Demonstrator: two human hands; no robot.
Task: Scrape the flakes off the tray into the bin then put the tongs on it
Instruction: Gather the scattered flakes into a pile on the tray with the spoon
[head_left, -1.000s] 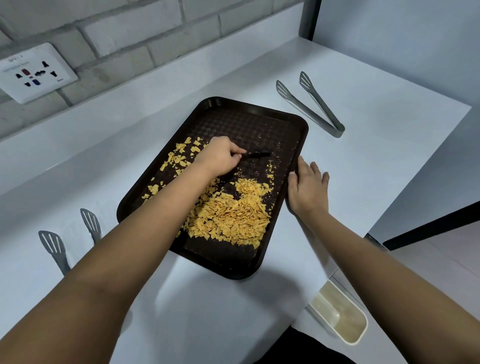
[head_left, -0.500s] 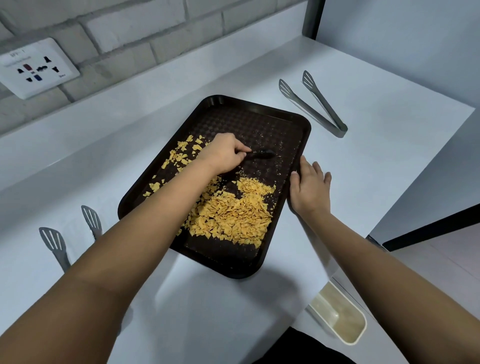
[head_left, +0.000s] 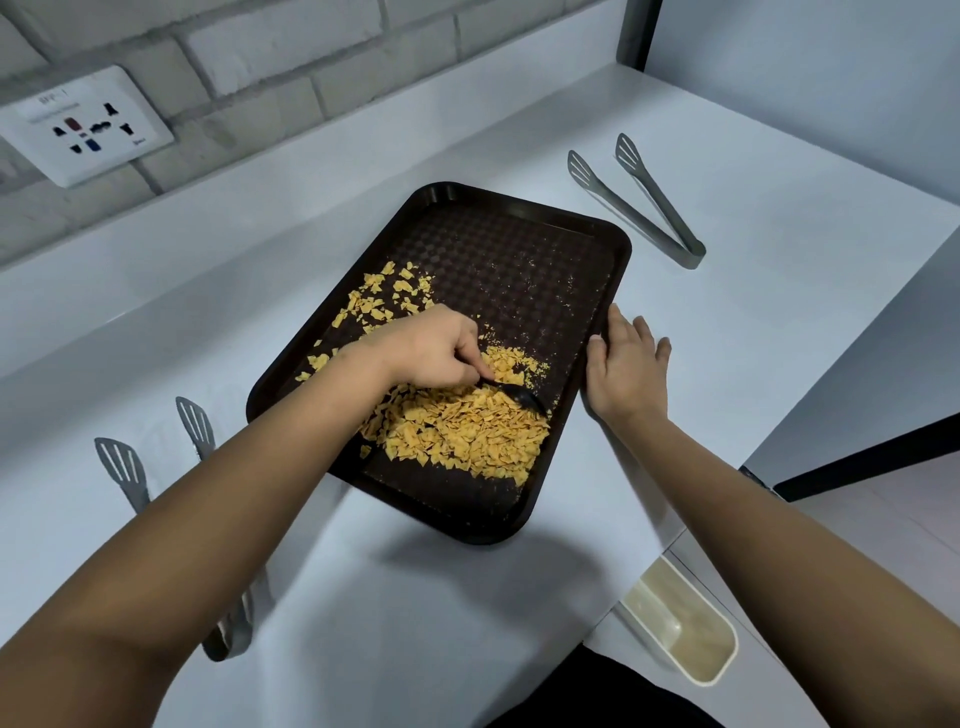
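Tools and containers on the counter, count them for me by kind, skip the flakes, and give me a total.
Tongs: 2, one pair beyond the tray, one pair partly under the left arm
Tray: 1
Black spoon: 1, gripped by the left hand
Bin: 1, below the counter edge
Total: 5

Flakes (head_left: 467, 426) lie on the tray (head_left: 519, 239); one pair of tongs (head_left: 636, 205) lies right, another pair (head_left: 156, 478) left.

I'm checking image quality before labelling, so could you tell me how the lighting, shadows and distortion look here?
Head view: even, soft light; the tray casts a soft shadow on the table at its near corner; wide-angle lens bends the table's edges; flakes look sharp, no glare.
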